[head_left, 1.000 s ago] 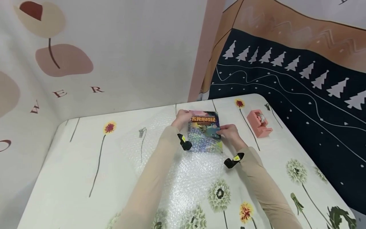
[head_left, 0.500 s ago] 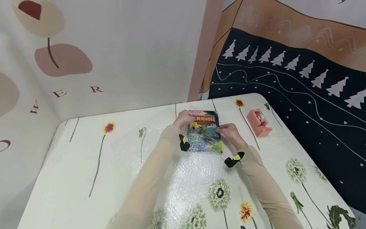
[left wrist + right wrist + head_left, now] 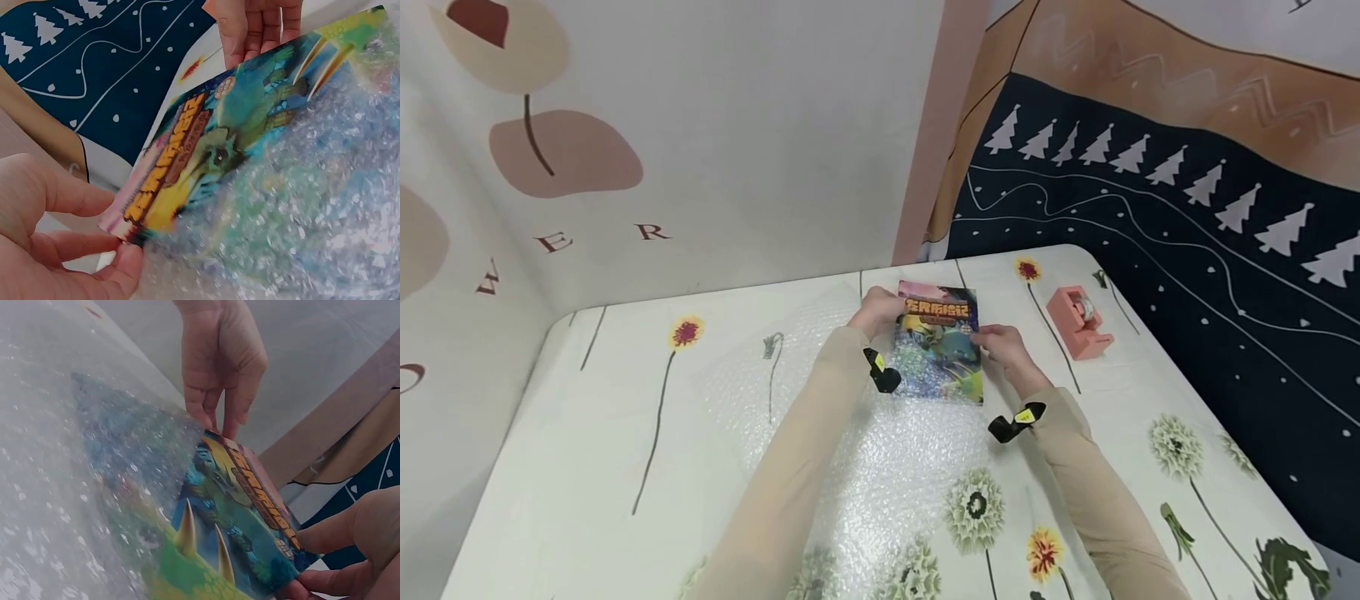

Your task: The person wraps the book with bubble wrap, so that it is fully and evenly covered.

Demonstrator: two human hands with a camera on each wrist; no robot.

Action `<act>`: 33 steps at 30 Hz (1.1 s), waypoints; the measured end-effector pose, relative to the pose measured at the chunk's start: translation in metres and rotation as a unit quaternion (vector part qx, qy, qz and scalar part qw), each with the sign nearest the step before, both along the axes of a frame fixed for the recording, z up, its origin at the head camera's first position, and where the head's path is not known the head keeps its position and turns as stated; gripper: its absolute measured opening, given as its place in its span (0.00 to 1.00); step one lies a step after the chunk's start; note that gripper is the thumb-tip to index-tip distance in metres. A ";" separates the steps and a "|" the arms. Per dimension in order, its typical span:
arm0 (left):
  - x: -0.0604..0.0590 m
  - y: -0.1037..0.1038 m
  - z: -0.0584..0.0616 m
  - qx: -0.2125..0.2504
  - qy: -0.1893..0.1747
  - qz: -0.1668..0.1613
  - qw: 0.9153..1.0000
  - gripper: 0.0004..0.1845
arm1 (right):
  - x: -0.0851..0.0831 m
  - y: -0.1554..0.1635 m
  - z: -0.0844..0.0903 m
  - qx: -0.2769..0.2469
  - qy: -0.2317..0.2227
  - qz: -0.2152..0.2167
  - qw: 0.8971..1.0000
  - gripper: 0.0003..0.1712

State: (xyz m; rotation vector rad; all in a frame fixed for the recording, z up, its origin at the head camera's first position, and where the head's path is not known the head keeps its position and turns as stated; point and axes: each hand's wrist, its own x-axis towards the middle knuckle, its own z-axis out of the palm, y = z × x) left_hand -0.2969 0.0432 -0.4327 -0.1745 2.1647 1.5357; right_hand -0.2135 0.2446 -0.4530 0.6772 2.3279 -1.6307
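A colourful picture book [image 3: 938, 342] lies on a sheet of bubble wrap [image 3: 880, 467] on the flowered table [image 3: 625, 467]. Its near half is under the wrap, its far end is bare and tilted up. My left hand [image 3: 880, 308] pinches the book's far left corner, thumb below and fingers above. My right hand [image 3: 1003, 346] pinches the right edge. The left wrist view shows the left hand [image 3: 56, 250] at the book [image 3: 212, 150] corner, the right hand [image 3: 256, 25] beyond, bubble wrap [image 3: 312, 219] over the cover. In the right wrist view the right hand [image 3: 350, 550] grips the book [image 3: 244, 512]; the left hand [image 3: 219, 362] stands opposite.
A pink tape dispenser [image 3: 1078, 321] stands on the table to the right of the book. Printed cloth walls close the back and left; a dark blue cloth with white trees [image 3: 1150, 250] hangs along the right side.
The book's far end has risen a little and shifted slightly away from me. Both hands kept their hold on it.
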 end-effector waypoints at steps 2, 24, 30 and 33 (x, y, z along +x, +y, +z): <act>-0.001 0.001 -0.001 0.006 -0.001 0.006 1.000 0.11 | 0.001 -0.001 -0.001 -0.001 0.015 -0.020 1.000 0.24; 0.000 0.020 0.007 0.062 0.076 -0.030 0.995 0.21 | -0.006 0.020 0.007 -0.090 0.161 -0.135 0.973 0.03; 0.000 0.034 0.014 0.083 0.117 -0.027 0.989 0.23 | -0.014 0.041 0.026 -0.071 0.172 -0.134 0.973 0.04; 0.002 0.040 0.021 0.097 0.117 -0.016 0.988 0.22 | -0.015 0.053 0.037 -0.074 0.198 -0.129 0.969 0.06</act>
